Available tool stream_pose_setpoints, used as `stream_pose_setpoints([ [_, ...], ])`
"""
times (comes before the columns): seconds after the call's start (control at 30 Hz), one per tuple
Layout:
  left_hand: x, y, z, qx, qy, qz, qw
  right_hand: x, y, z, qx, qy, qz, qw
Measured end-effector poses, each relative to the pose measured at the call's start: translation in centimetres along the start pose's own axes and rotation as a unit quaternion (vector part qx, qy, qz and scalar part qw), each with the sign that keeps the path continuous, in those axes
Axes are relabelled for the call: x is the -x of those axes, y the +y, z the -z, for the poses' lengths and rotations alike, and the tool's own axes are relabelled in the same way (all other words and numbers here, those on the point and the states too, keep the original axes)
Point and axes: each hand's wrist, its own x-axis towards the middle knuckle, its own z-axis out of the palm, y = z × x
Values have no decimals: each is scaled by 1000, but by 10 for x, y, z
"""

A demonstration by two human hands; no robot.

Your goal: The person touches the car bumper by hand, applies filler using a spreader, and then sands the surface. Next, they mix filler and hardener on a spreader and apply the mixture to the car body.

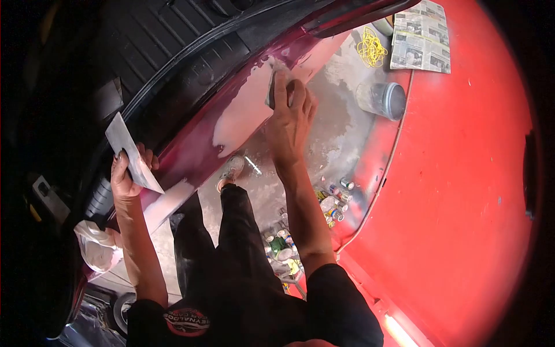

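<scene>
My left hand (124,176) grips a pale, flat rectangular sheet (128,144), thumb on its face and fingers behind. The sheet's exact kind I cannot make out. With its fingers bent, my right hand (292,118) holds a greyish block (270,95), mostly covered by the fingers, against the car panel. That maroon panel (199,124) carries large patches of pinkish body filler (243,115) with ragged edges. The block lies on the upper filler patch. Beneath my left hand is another smooth pinkish area (167,205).
Black car trim (191,75) runs along the left. A white plastic bag (98,246) hangs by my left forearm. On the floor stand a bucket (381,101) and several cans (332,205), with a yellow cord (371,47) farther off. A red wall (462,173) rises at right.
</scene>
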Motion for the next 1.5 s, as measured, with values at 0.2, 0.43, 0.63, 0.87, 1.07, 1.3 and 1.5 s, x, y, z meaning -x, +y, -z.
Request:
stream_pose_setpoints([
  [0.2,-1,-1,-2,-36,-20,-5,999,-17,-4,-4,86,6,-31,996],
  [0.43,0,2,1,-8,-27,18,999,-12,6,-40,171,0,-43,984],
  [0.63,1,2,2,-2,-29,21,999,-1,-7,-51,135,-3,-45,990],
  [0.87,0,1,4,-1,-39,20,999,4,-30,-33,52,-49,-59,996],
  [1.07,6,0,-11,6,130,20,991,13,-32,-13,-49,-90,-52,993],
  [1.3,-26,-23,-96,-139,242,-20,960,29,-22,40,-199,-83,17,976],
  [1.5,-45,-29,-134,-266,145,-25,953,47,-32,79,-130,-109,130,977],
])
